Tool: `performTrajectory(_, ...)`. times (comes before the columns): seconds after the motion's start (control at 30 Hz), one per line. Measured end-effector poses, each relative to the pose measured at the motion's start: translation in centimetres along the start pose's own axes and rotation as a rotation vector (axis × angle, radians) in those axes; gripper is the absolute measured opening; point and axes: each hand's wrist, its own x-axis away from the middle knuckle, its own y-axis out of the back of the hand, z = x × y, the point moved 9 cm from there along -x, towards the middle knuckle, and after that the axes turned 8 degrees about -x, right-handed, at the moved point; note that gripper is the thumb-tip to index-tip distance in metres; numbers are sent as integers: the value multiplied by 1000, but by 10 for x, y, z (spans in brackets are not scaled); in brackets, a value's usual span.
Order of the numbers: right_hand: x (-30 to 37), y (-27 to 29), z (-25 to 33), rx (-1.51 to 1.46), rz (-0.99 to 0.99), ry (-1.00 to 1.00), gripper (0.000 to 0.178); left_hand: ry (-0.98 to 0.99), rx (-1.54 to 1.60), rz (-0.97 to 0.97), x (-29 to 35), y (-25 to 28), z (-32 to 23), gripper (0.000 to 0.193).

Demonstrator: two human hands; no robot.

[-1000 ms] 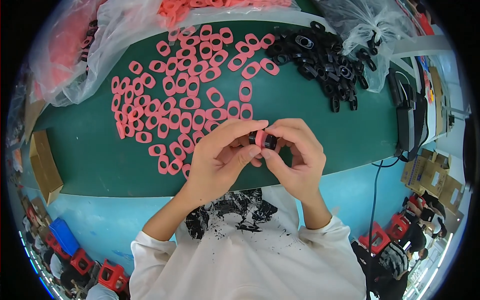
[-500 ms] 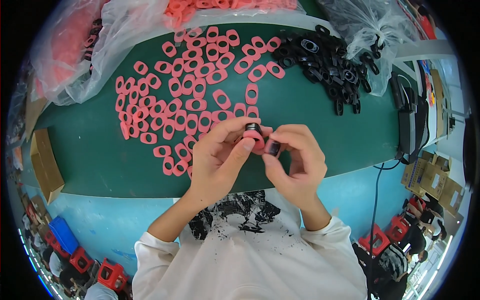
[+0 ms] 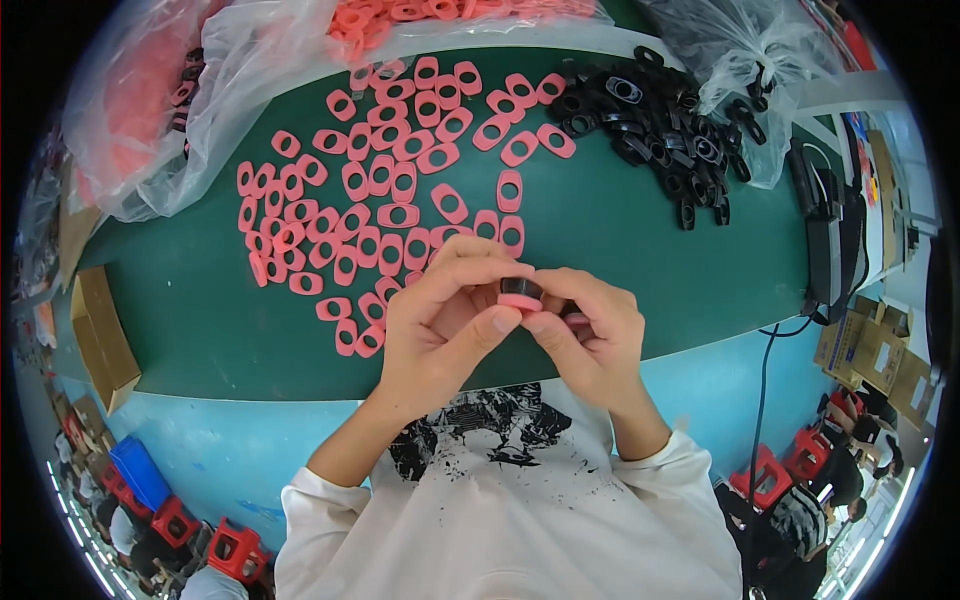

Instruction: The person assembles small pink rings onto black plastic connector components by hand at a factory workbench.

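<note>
Close to the table's near edge, my left hand (image 3: 435, 325) pinches a black ring part (image 3: 521, 287) seated against a pink ring part (image 3: 519, 302) between thumb and fingers. The thumb and forefinger of my right hand (image 3: 597, 340) press the same pair from the other side. Tucked in the right hand's curled fingers is a second small pink and dark piece (image 3: 577, 320), mostly hidden. Beyond the left hand, many loose pink ring parts (image 3: 397, 215), each with an oval hole, lie spread over the green table (image 3: 200, 330).
Black ring parts (image 3: 665, 135) are heaped at the far right beside a clear plastic bag (image 3: 740, 50). More pink parts (image 3: 420, 10) lie at the far edge, and a pink-filled bag (image 3: 140, 120) is far left. A cardboard piece (image 3: 105, 330) stands at the left edge.
My hands have come together. My right thumb and forefinger now touch the pink and black pair in my left hand, and the right hand's other piece has shifted back into its fingers.
</note>
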Motion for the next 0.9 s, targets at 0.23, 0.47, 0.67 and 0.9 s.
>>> performTrajectory(0.23,-4,3,11,29,36,72,19,-98,-352,83,-7,3,-21,30)
performTrajectory(0.47,-5,2,21,213,99,228,19,-58,-347,94,-9,0,-26,28)
performTrajectory(0.67,-7,-4,25,205,69,272,25,-88,-310,102,-6,4,-23,30)
performTrajectory(0.9,-9,-10,26,287,117,321,36,-77,-302,65,-3,10,-24,28)
